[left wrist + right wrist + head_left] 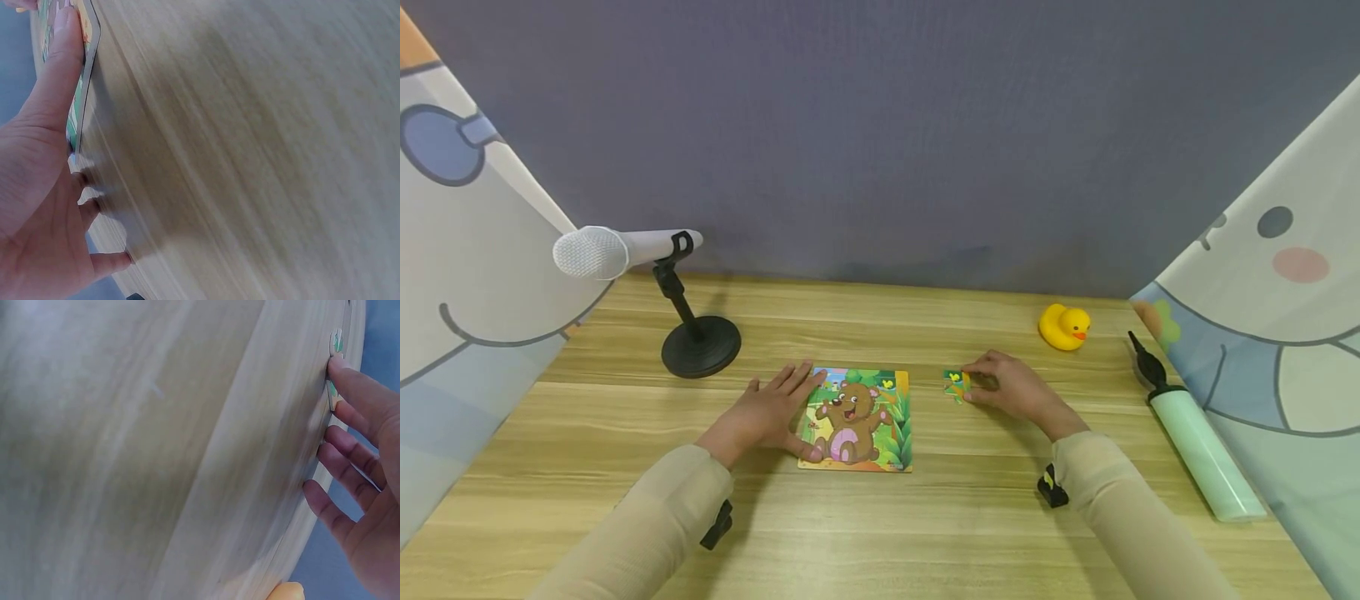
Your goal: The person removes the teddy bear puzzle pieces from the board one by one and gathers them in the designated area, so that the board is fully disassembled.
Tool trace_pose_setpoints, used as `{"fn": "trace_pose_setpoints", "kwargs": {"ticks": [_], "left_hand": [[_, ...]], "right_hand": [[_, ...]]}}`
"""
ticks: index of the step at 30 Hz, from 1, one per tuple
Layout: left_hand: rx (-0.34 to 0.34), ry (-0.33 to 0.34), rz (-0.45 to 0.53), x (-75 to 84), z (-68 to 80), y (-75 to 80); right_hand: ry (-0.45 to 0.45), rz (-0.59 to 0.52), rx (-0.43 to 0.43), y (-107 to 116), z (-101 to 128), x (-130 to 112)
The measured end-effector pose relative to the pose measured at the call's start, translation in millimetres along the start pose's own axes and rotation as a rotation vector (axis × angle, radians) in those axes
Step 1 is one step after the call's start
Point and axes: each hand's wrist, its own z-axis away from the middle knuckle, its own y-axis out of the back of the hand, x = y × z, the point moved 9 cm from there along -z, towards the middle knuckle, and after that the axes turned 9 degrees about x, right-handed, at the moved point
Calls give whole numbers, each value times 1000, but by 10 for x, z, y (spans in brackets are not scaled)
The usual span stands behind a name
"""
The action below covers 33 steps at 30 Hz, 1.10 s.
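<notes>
Bear puzzle (pixel 857 417): on the tabletop (pixel 880 533), just right of the left hand (pixel 767 414), which is spread, thumb resting on the near-left corner, index finger at the far-left one.
Loose piece (pixel 956 385): at the left side of the right hand (pixel 1011 390), pinched between thumb and index finger.
Colours: bear puzzle brown, green and pink; loose piece green, yellow and orange, partly covered.
Direction: printed bear's head points away from the wrists; board nearly square; loose piece's long axis cannot be told.
</notes>
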Motion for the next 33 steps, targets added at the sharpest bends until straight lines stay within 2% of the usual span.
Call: {"fn": "trace_pose_setpoints", "kwargs": {"ticks": [7,12,17,25,33], "left_hand": [[-6,1,12,12,7,5],[-2,1,16,22,15,10],[5,-1,15,21,14,7],[12,-4,26,40,31,34],[12,-3,29,20,19,14]], "right_hand": [[-20,25,-6,-8,12,-19],[-24,25,37,17,23,-94],[-33,-43,87,42,22,-231],[-10,-117,76,-54,-10,-476],[-92,-238,93,-178,-31,-658]]}}
